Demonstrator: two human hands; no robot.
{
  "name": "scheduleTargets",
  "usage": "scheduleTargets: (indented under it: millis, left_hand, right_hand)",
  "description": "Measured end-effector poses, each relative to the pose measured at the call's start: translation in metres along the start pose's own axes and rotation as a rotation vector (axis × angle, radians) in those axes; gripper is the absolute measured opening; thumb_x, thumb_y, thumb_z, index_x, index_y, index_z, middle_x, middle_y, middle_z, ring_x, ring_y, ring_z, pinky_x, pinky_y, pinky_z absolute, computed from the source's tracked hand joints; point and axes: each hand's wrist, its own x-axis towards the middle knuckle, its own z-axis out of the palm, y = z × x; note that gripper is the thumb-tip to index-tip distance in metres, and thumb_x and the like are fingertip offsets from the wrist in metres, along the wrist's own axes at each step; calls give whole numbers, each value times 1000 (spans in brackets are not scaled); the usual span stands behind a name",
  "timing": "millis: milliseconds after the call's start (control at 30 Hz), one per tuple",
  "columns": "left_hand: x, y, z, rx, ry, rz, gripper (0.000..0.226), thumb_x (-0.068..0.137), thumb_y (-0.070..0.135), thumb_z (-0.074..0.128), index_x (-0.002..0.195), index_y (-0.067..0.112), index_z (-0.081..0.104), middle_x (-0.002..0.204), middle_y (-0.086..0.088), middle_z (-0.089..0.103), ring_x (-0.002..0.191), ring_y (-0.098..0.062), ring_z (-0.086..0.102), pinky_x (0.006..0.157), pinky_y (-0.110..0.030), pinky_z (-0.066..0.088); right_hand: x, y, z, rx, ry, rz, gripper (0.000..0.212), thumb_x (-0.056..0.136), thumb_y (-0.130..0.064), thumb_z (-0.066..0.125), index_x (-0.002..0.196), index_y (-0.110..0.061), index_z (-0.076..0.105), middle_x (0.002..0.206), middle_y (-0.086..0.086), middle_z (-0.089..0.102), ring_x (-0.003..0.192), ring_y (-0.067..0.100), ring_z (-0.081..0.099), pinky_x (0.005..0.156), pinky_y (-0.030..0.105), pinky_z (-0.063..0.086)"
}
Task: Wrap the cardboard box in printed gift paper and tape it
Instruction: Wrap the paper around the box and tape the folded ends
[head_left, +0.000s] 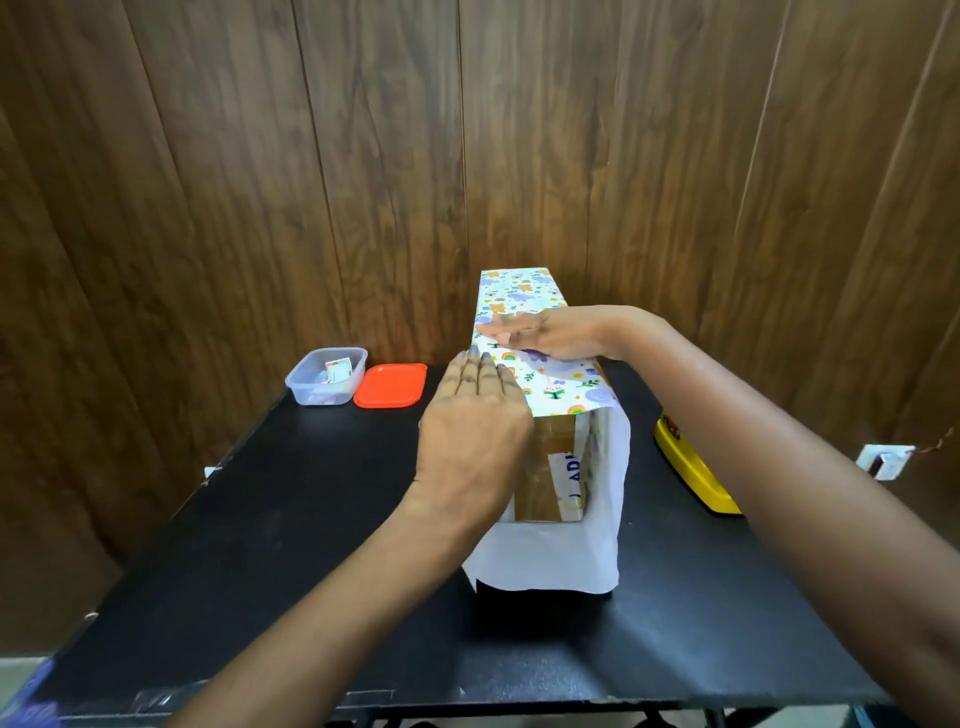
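Head camera: a person's left hand and right hand, fingers straight, press printed gift paper flat onto a cardboard box on a black table. The box's long axis runs directly away from the person. Its near end faces them uncovered, with paper overhanging, and the left hand is the nearer to it.

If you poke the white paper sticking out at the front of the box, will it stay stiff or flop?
Probably floppy: the gift paper overhang curves and sags past the cardboard box end. It likely lifts easily, since the left hand and right hand both press it flat.
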Motion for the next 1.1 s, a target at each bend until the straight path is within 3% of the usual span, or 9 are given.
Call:
scheduleTargets:
  millis: [100, 233, 333, 433, 500, 567, 667, 800, 1100]
  left_hand:
    - [-6, -2, -2, 9, -5, 28, 43, 52, -3, 56, 93, -10, 70, 91, -26, 70, 86, -33, 70, 81, -41, 54]
    - [-12, -8, -16, -40, -47, 95, 37, 48, 5, 80, 85, 6, 75, 87, -12, 74, 94, -26, 69, 91, -43, 49]
    - [-4, -20, -47, -225, -257, 116, 28, 91, 31, 55, 116, 23, 63, 120, 4, 64, 126, -18, 46, 107, -32, 27]
    - [28, -31, -63, -443, -295, -6, 30, 96, 37, 43, 103, 20, 67, 98, 1, 65, 99, -22, 53, 78, -31, 38]
    - [58, -33, -51, -325, -272, 25, 31, 97, 33, 40, 106, 13, 63, 103, -5, 63, 101, -26, 52, 83, -35, 38]
    - [83, -36, -32, -253, -401, 81, 31, 97, 31, 43, 113, 8, 55, 120, -11, 56, 111, -26, 47, 86, -35, 37]
    - [100, -45, -6, -260, -616, 168, 47, 96, 31, 48, 135, 9, 37, 146, -9, 35, 136, -20, 27, 98, -33, 32]
    - [95, -51, 9, -351, -628, 137, 76, 94, 33, 51, 151, 24, 2, 157, 3, 16, 138, -19, 28, 103, -25, 27]
    - [83, -51, 22, -284, -480, 149, 78, 91, 28, 58, 150, 27, 7, 157, 11, 12, 143, -17, 16, 114, -32, 15]
  right_hand:
    - [0, 2, 1, -23, -5, -22, 50, 101, -47, 18, 150, -38, 12, 159, -12, 7, 147, 14, 4, 117, 35, 6]
    - [1, 8, 5, 6, 30, -21, 47, 103, -40, 22, 149, -37, 13, 159, -11, 5, 146, 13, 4, 114, 26, 2]
    - [-4, 9, 4, 213, 90, -8, 42, 99, -42, 38, 141, -34, 42, 151, -10, 34, 138, 16, 34, 112, 30, 26]
    - [-10, 10, 9, 222, 203, -12, 34, 99, -35, 43, 126, -22, 60, 123, -1, 63, 102, 17, 59, 84, 25, 46]
    - [-17, 11, 11, 116, 181, 5, 33, 98, -33, 44, 126, -21, 57, 95, 1, 64, 80, 12, 53, 67, 18, 38]
    - [-21, 18, 7, 27, 137, 34, 46, 95, -40, 48, 140, -29, 43, 124, -3, 58, 107, 15, 54, 85, 22, 38]
    - [-20, 29, 6, 8, 148, 21, 62, 89, -43, 58, 145, -34, 33, 155, -8, 25, 140, 16, 30, 106, 26, 27]
    - [-14, 41, 17, 32, 270, -41, 72, 81, -40, 70, 143, -37, 34, 156, -9, 23, 143, 12, 22, 110, 25, 21]
    - [-18, 47, 22, -128, 251, -35, 91, 80, -21, 73, 148, -39, 16, 158, -9, 12, 146, 14, 10, 115, 31, 17]
